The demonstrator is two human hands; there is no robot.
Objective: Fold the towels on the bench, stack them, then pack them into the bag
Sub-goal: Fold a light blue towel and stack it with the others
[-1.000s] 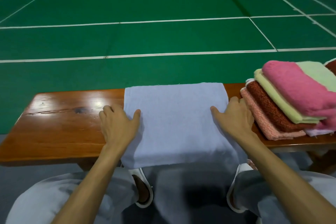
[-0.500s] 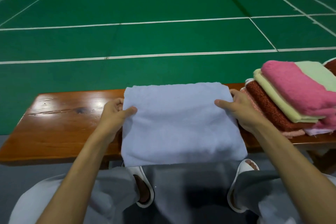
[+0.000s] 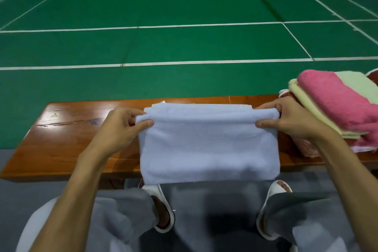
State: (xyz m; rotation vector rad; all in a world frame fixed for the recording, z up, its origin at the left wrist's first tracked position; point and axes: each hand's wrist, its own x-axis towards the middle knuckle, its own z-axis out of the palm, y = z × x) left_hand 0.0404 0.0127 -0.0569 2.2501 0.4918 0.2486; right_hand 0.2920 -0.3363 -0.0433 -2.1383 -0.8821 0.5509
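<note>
A pale blue towel [image 3: 206, 143] hangs folded over in front of the wooden bench [image 3: 67, 137], its lower edge below the bench's front edge. My left hand [image 3: 120, 127] pinches the towel's upper left fold. My right hand [image 3: 290, 120] pinches the upper right fold. The towel's far layer still lies on the bench top behind the fold. A pile of towels [image 3: 335, 106] in pink, pale yellow, light green and rust sits on the bench at the right, just beyond my right hand. No bag is in view.
The bench's left part is bare polished wood with a dark crack. Beyond it lies a green court floor [image 3: 184, 6] with white lines. Below are my grey-trousered knees and two white slippers [image 3: 161, 206] on a grey floor.
Both hands went from lying flat at the towel's sides to gripping its side edges and lifting. The towel now hangs doubled from a raised fold, and its far edge has slid nearer.
</note>
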